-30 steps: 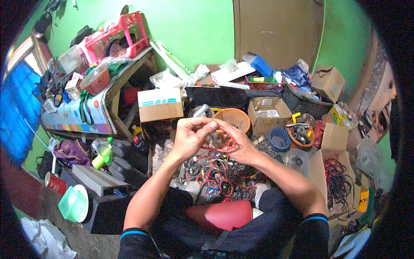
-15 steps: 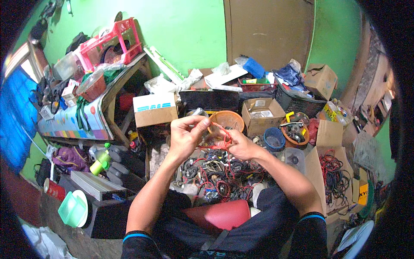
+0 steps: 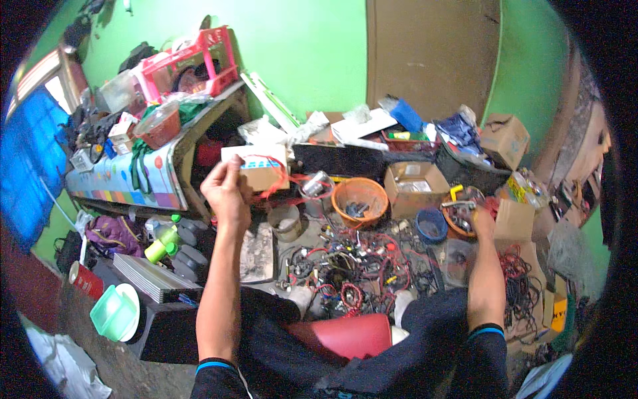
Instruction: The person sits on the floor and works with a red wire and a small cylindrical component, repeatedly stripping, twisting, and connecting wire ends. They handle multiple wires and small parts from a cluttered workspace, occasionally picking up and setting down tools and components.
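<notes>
My left hand [image 3: 227,185] is raised at the left of centre, its fingers pinching a red wire [image 3: 279,181], whose loop trails to the right, blurred. My right hand [image 3: 480,223] reaches to an orange bowl of parts and tools [image 3: 453,223] at the right; its fingers are partly hidden and blurred, so their grip is unclear. On the floor between my feet lies a tangle of black and red wires and small parts [image 3: 342,263]. An orange basin [image 3: 343,216] with a few parts inside stands behind the tangle, beside a silver cylinder [image 3: 318,185].
A blue bowl [image 3: 430,224] and cardboard box [image 3: 415,203] stand at the right, with a carton of cables [image 3: 528,302]. A cluttered table [image 3: 123,179], green bottle [image 3: 156,249] and mint plastic container [image 3: 109,312] are at the left. I sit on a red seat [image 3: 342,332].
My hands have separated: the left moved left and up with the red wire, while the right let go of that wire and moved right to the orange bowl.
</notes>
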Demonstrator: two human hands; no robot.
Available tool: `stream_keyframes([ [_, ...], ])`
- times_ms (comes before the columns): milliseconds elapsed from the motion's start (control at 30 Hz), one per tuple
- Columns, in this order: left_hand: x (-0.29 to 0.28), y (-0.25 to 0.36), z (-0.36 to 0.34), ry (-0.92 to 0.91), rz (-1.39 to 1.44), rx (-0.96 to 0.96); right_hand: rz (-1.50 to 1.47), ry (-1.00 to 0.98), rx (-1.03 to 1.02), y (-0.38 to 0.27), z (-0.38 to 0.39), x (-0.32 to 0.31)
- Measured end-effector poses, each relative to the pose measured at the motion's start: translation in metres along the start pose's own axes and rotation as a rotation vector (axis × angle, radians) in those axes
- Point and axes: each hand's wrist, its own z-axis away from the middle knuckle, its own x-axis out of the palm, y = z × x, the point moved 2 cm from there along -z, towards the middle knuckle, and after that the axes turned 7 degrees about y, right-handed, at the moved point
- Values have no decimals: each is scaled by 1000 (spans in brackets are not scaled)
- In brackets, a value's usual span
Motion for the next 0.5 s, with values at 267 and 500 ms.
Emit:
stream_keyframes([
  [267,34,-15,40,-329,-195,-129,-910,24,-917,-213,125,-79],
  [500,59,-17,77,-516,-302,-139,-1282,-1118,-988,-277,230,-90],
])
